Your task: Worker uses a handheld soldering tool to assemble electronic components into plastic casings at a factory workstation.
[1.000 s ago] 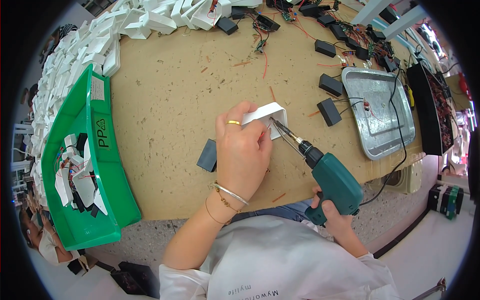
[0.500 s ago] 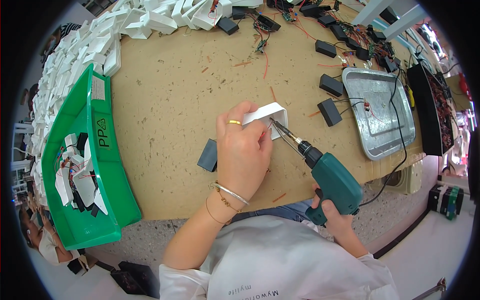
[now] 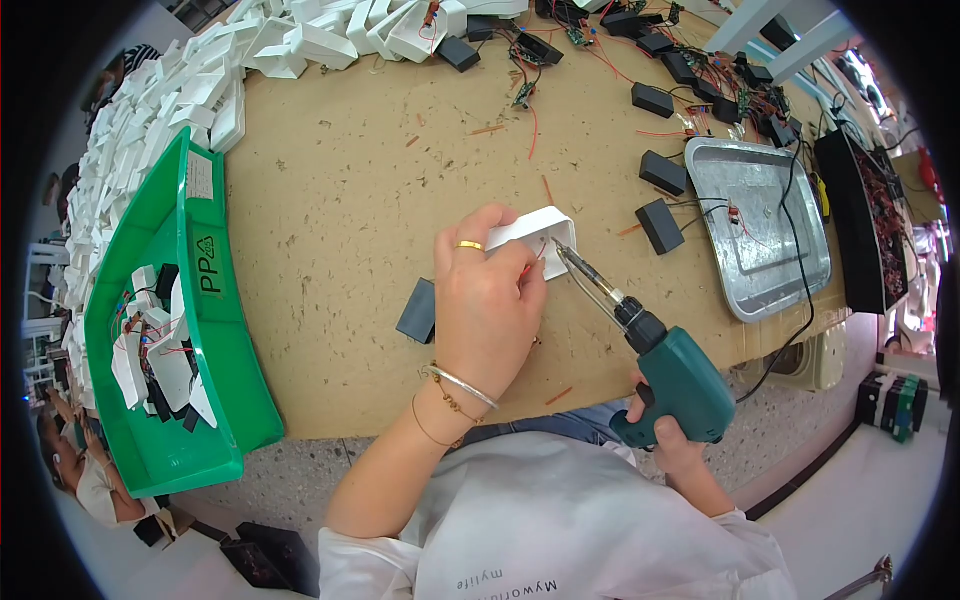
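Note:
Over the table's near half, my left hand is closed on a white plastic casing, its open side facing right. A short red wire shows by the fingertips; whether they pinch it I cannot tell. My right hand grips a green soldering gun by its handle, a finger at the trigger. The gun's metal tip points up and left to the casing's open side, close to the wire. Beside my left wrist lies a black box, partly covered by the hand.
A green bin with casings and wired parts stands left. White casings are heaped at the far left. A metal tray sits right, the gun's black cord crossing it. Black boxes and wired boards lie far right. A black container stands beyond the tray.
The soldering gun has drawn back slightly to the right, its tip moving away from the wire inside the casing. My left hand and the casing have hardly moved.

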`<state>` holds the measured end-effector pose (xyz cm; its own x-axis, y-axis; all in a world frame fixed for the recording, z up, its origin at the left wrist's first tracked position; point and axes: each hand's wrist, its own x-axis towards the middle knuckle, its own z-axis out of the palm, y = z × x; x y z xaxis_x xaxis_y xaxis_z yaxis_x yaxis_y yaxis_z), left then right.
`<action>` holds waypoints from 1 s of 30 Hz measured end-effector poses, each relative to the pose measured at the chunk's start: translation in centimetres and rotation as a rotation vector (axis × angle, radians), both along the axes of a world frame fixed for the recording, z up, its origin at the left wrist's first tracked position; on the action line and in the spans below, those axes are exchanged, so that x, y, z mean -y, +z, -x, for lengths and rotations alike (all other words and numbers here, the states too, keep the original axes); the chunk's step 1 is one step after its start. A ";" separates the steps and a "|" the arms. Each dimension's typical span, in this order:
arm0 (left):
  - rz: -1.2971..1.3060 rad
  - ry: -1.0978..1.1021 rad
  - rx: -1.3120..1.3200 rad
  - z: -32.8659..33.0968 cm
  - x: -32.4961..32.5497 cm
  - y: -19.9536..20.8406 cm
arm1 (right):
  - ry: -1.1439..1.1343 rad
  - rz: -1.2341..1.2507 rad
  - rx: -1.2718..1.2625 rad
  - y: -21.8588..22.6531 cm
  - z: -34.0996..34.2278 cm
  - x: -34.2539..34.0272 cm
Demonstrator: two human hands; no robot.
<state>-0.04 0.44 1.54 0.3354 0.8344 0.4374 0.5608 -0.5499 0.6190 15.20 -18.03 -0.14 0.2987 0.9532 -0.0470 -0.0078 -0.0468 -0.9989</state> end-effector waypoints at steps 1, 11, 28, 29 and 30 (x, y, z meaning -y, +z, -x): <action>-0.005 0.001 -0.002 0.0 0.0 0.0 | 0.001 -0.002 -0.001 0.0 0.0 0.0; -0.142 -0.042 -0.064 1.2 1.1 1.7 | 0.021 -0.020 -0.045 -0.2 -0.3 0.1; 0.004 -0.035 0.185 1.5 1.7 1.9 | 0.023 -0.021 -0.051 0.2 -0.4 0.0; 0.004 -0.036 0.184 1.5 1.6 1.9 | 0.022 -0.022 -0.059 0.2 -0.4 -0.1; -0.050 -0.052 0.127 1.5 1.4 2.0 | 0.021 -0.024 -0.067 0.2 -0.4 -0.1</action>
